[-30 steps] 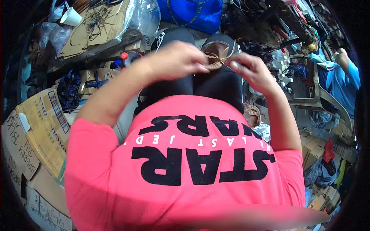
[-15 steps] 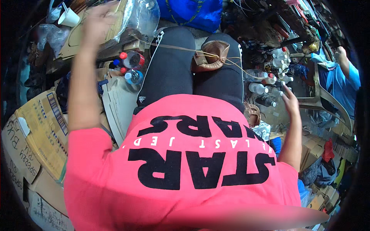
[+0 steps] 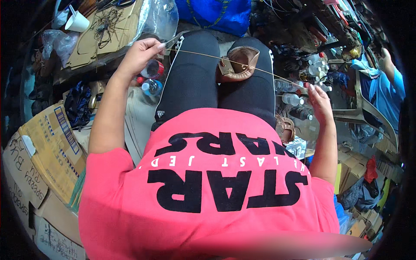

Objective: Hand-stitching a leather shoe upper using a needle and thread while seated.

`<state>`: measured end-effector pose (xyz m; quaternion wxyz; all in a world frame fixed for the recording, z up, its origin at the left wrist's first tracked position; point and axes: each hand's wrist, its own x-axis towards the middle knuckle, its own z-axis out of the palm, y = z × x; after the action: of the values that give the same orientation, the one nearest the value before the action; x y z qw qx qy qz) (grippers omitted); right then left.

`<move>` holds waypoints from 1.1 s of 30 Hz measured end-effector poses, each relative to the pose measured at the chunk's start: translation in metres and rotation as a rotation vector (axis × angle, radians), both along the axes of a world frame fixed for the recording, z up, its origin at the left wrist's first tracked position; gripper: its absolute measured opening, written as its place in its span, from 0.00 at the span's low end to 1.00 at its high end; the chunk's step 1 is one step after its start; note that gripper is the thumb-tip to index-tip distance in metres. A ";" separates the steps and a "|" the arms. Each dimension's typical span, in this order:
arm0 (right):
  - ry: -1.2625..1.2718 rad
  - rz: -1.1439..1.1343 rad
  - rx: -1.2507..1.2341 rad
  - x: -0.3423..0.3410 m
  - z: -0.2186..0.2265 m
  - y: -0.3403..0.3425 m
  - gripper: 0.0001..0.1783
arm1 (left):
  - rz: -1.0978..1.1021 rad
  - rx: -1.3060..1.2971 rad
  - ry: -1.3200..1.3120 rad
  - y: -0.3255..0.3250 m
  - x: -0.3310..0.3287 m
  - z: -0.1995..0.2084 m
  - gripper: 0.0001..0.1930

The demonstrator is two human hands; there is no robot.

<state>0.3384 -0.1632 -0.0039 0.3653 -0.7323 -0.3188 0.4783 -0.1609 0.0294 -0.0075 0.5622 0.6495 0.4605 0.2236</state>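
Note:
A small brown leather piece [image 3: 236,77], curved like part of a shoe upper, rests on my knees between my dark trouser legs. A thin tan thread [image 3: 195,53] runs taut across it; where exactly it passes through the leather is too small to tell. To the left of my knees, my left hand [image 3: 143,54] is closed, pinching one side of the thread. A thin, light, needle-like bit sticks out past its fingertips. On the other side my right hand [image 3: 320,103] is closed on the thread with thumb and forefinger, beside several plastic bottles [image 3: 292,99].
Flat cardboard [image 3: 84,45] with dark tangled strands and a white cup [image 3: 77,21] lie at the far left. A blue bag [image 3: 214,15] stands beyond my knees. Cardboard boxes [image 3: 52,143] crowd my left. A pale plastic chair [image 3: 368,110] and another person's arm [image 3: 388,65] are at right.
My left hand has come down and nearer from above the cardboard. My right hand, fingers apart before, has closed on the thread. The thread's loops at the leather have straightened.

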 end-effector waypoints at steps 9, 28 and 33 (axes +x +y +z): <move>-0.285 0.526 0.342 -0.096 0.029 0.056 0.16 | -0.407 0.777 0.084 -0.023 0.146 0.029 0.20; -0.366 0.582 0.551 -0.121 -0.002 0.068 0.08 | -0.668 -0.139 -0.038 -0.005 0.180 0.002 0.14; -0.470 0.614 0.606 -0.129 0.012 0.060 0.07 | -0.721 -0.115 -0.033 -0.006 0.176 0.004 0.16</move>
<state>0.2095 -0.1037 0.0080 0.3223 -0.5534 -0.7185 0.2714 0.0151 0.0230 -0.0031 0.6480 0.7336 0.2044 -0.0048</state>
